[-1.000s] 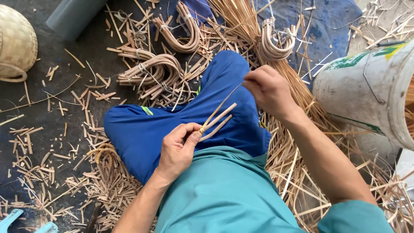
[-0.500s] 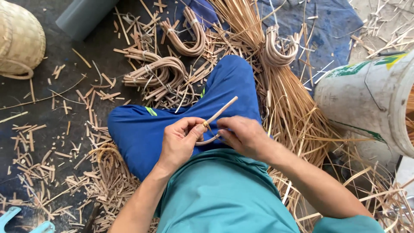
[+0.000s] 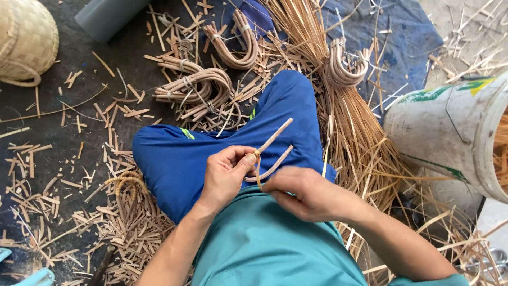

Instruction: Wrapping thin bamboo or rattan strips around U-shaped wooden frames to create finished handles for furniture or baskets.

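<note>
1. Woven cane shows at the far left: a basket [image 3: 24,42] sits on the dark floor [image 3: 63,95], with cut splinters [image 3: 69,212] strewn beside it.
2. Just right of that, bent cane bundles [image 3: 198,87] lie beyond your blue trouser leg [image 3: 180,164].
3. Your left hand [image 3: 227,172] is closed on the bent cane piece [image 3: 272,153], thumb and fingers pinching it near its fold, above your lap.
4. One end of that cane piece points up and to the right; the other curves down toward your right hand.
5. A thin cane strand [image 3: 257,169] is wrapped at the pinch and hangs down between your hands.
6. Your right hand [image 3: 307,196] is curled shut, just below the cane piece; it seems to grip the strand's lower end, though the fingers hide the contact.
7. Further right, a sheaf of long cane strips [image 3: 360,143] lies on a blue tarpaulin [image 3: 407,42].
8. At the far right a white bucket [image 3: 444,132] lies tipped on its side.
</note>
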